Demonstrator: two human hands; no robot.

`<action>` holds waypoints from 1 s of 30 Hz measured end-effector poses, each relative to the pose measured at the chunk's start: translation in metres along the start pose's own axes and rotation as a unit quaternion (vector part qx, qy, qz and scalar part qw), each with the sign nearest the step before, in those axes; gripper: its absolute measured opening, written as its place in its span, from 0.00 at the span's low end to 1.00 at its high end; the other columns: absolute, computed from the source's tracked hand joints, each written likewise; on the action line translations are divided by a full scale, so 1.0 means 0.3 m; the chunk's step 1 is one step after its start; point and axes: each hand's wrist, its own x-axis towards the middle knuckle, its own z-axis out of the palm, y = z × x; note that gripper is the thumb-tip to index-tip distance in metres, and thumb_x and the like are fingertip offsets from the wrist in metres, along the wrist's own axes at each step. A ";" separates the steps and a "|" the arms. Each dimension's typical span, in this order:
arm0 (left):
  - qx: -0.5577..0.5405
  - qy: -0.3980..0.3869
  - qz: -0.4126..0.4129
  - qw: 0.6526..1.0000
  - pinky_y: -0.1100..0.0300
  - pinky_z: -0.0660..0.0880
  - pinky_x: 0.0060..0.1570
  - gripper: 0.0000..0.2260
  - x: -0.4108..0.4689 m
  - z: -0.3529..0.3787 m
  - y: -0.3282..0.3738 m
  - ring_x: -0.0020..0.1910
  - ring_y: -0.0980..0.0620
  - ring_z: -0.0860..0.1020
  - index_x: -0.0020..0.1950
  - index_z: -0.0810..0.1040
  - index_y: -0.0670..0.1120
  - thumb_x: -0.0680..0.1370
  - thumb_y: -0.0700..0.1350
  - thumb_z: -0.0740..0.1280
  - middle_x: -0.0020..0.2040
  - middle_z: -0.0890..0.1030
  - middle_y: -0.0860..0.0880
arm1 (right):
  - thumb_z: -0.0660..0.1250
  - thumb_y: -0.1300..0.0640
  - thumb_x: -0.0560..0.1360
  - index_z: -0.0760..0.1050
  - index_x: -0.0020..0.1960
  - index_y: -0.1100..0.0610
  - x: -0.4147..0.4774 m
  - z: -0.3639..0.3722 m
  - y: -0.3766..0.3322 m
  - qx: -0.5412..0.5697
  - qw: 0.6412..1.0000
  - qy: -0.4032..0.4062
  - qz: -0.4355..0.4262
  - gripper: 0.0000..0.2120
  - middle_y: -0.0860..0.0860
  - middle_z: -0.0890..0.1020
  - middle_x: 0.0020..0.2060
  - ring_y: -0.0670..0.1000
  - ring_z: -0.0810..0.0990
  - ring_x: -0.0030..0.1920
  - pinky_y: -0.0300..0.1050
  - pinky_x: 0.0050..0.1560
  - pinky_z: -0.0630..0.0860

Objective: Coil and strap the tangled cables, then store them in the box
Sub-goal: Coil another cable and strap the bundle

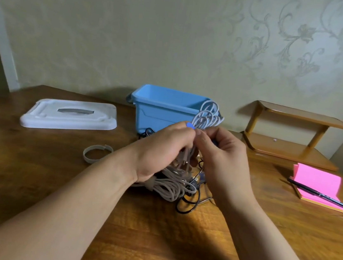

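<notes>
Centre frame: my left grip clamps the pale coil, right grip pinches the blue strap; I'd cinch snugly.

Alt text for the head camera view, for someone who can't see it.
A left hand and right hand hold a coiled white cable above tangled cables on a wooden table, before an open blue box. A white lid and loose strap lie left; pink notes and a pen, right.
</notes>
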 end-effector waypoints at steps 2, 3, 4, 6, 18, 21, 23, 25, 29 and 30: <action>-0.050 0.008 0.014 0.999 0.64 0.78 0.48 0.12 0.010 0.003 -0.018 0.45 0.52 0.80 0.50 0.78 0.43 0.88 0.42 0.57 0.45 0.80 0.45 | 0.71 0.58 0.83 0.81 0.46 0.65 0.001 -0.008 0.004 -0.001 1.000 -0.001 -0.003 0.11 0.58 0.85 0.37 0.50 0.81 0.35 0.47 0.38 0.78; -0.098 0.036 0.023 0.994 0.60 0.80 0.55 0.14 0.013 0.014 -0.012 0.51 0.53 0.83 0.53 0.81 0.43 0.89 0.43 0.56 0.49 0.84 0.45 | 0.72 0.58 0.83 0.81 0.46 0.63 0.000 -0.013 0.006 -0.009 1.000 0.000 -0.007 0.10 0.57 0.85 0.38 0.48 0.80 0.36 0.44 0.39 0.78; -0.127 0.070 0.034 0.989 0.58 0.79 0.60 0.16 0.012 0.023 -0.001 0.56 0.54 0.84 0.55 0.83 0.44 0.90 0.44 0.56 0.52 0.87 0.47 | 0.72 0.57 0.82 0.82 0.46 0.62 -0.001 -0.017 0.005 -0.016 1.000 -0.003 -0.011 0.09 0.56 0.86 0.39 0.47 0.80 0.37 0.41 0.40 0.77; -0.124 0.124 0.065 0.982 0.50 0.78 0.67 0.16 0.000 0.039 -0.011 0.61 0.50 0.84 0.57 0.84 0.42 0.89 0.47 0.58 0.56 0.87 0.45 | 0.71 0.56 0.83 0.83 0.47 0.59 -0.005 -0.022 0.001 -0.020 0.999 -0.016 -0.023 0.08 0.52 0.85 0.38 0.44 0.79 0.38 0.37 0.41 0.75; -0.115 0.199 0.100 0.968 0.43 0.68 0.38 0.17 0.001 0.061 -0.009 0.36 0.41 0.70 0.45 0.75 0.40 0.86 0.51 0.58 0.36 0.75 0.40 | 0.74 0.52 0.79 0.76 0.46 0.64 0.007 -0.056 0.029 0.018 0.999 -0.005 0.041 0.15 0.51 0.75 0.30 0.49 0.66 0.27 0.44 0.27 0.64; -0.213 0.146 0.099 0.961 0.56 0.66 0.32 0.12 -0.002 0.052 -0.004 0.33 0.53 0.70 0.57 0.80 0.45 0.90 0.45 0.57 0.34 0.74 0.49 | 0.72 0.55 0.78 0.75 0.48 0.63 0.015 -0.061 0.030 0.136 0.985 -0.085 0.070 0.11 0.57 0.73 0.33 0.48 0.60 0.27 0.40 0.25 0.60; -0.241 0.116 0.098 0.959 0.61 0.66 0.28 0.13 -0.013 0.036 0.000 0.31 0.54 0.72 0.69 0.76 0.46 0.90 0.44 0.55 0.34 0.75 0.49 | 0.70 0.58 0.79 0.78 0.52 0.62 0.021 -0.066 0.031 0.168 0.974 -0.136 0.074 0.07 0.58 0.77 0.37 0.46 0.61 0.27 0.38 0.27 0.60; -0.242 0.092 0.098 0.961 0.61 0.66 0.26 0.14 -0.022 0.025 0.002 0.31 0.53 0.71 0.74 0.74 0.49 0.90 0.46 0.55 0.37 0.75 0.44 | 0.70 0.59 0.81 0.80 0.59 0.60 0.023 -0.073 0.032 0.190 0.961 -0.186 0.073 0.09 0.56 0.79 0.39 0.46 0.62 0.28 0.38 0.30 0.60; -0.253 0.062 0.093 0.961 0.60 0.66 0.25 0.16 -0.029 0.021 0.011 0.32 0.48 0.71 0.78 0.73 0.54 0.90 0.48 0.56 0.38 0.73 0.39 | 0.66 0.58 0.81 0.82 0.58 0.59 0.023 -0.085 0.025 0.201 0.947 -0.240 0.077 0.09 0.61 0.74 0.41 0.54 0.55 0.34 0.42 0.34 0.57; -0.254 0.056 0.094 0.961 0.60 0.67 0.25 0.17 -0.030 0.020 0.011 0.31 0.48 0.71 0.78 0.72 0.55 0.90 0.48 0.57 0.35 0.74 0.41 | 0.66 0.58 0.81 0.82 0.58 0.60 0.022 -0.086 0.025 0.201 0.946 -0.241 0.078 0.09 0.62 0.73 0.41 0.57 0.54 0.35 0.43 0.34 0.56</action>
